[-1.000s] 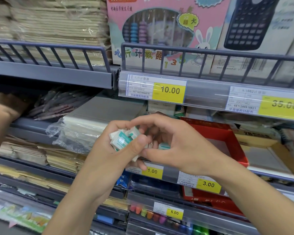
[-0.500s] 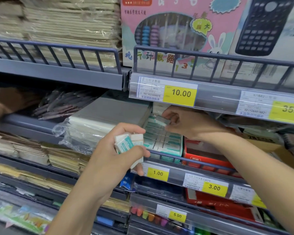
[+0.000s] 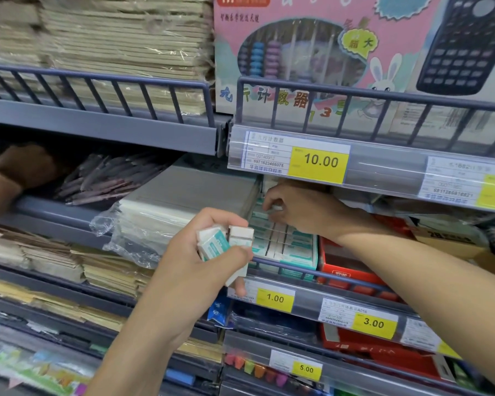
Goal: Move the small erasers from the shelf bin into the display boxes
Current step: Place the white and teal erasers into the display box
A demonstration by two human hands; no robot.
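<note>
Hands first: the left hand [image 3: 200, 258] is curled round a small cluster of erasers [image 3: 226, 242], white blocks in teal-and-white sleeves, held in front of the shelf edge near the yellow 1.00 price tag [image 3: 275, 299]. The right hand [image 3: 303, 207] reaches under the upper shelf rail, fingers bent and pinching what appears to be a single eraser [image 3: 275, 207] at the back of the teal display box [image 3: 286, 247]; the eraser itself is mostly hidden by the fingertips.

Step in hand, as judged: seating one eraser into a row of the display box. Align the sleeve with the rows already packed, lower it flat, and let go only when it sits level with its neighbours. Keep the left-hand supply steady and close, so the next piece can be passed across with little travel.

Obstructions: the upper shelf's price strip [image 3: 369, 167], carrying the 10.00 tag [image 3: 319, 161], overhangs the box and limits wrist clearance. The low wire rail [image 3: 312, 274] fronts the box. A plastic-wrapped stack of paper goods [image 3: 169, 212] lies just beside the box on the left; a red box [image 3: 346, 261] stands on the right.

Further out: a bundle of pens [image 3: 109, 178], an abacus box [image 3: 297, 52] above, and another person's hand [image 3: 20, 167] at far left.
</note>
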